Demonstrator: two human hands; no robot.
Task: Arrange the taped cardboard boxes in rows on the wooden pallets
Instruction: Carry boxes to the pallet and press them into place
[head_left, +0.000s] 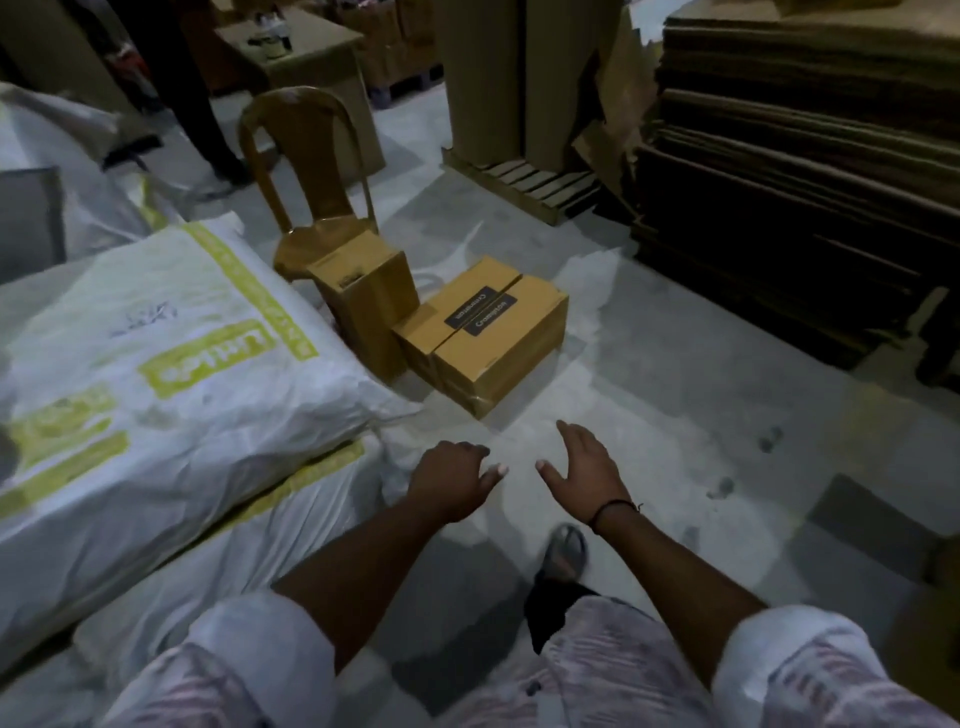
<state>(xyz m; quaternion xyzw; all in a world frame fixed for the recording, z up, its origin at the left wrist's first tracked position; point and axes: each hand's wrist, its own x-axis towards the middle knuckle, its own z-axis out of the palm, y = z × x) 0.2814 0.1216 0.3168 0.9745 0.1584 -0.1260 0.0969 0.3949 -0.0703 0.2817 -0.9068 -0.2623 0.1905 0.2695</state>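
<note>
Both hands are out in front, over the grey concrete floor (675, 364), neither touching anything. Left hand (452, 480): palm down, fingers loosely bent, holding nothing. Right hand (582, 467): fingers straight, thumb spread, empty; thin black band (613, 506) on the wrist. A sandalled foot (563, 551) shows on the floor below the hands.

The low, wide tan cardboard box with clear tape and a black label (483, 332) sits on the floor ahead of the hands, apart from them, its top flaps closed along a centre seam. Just beside it on the left stands a taller, narrow tan cardboard box (363, 301), upright, against the seat of a brown plastic chair (306, 171).

A wooden slatted pallet (535, 184) lies farther back, well apart from both boxes, with tall upright cardboard sheets (488, 78) standing on it. Along the floor's right edge: a dark stack of flattened cardboard (800, 171). Along the left edge: large white sacks with yellow-green print (171, 364), piled. Top left: another person's dark trouser legs (192, 88).
</note>
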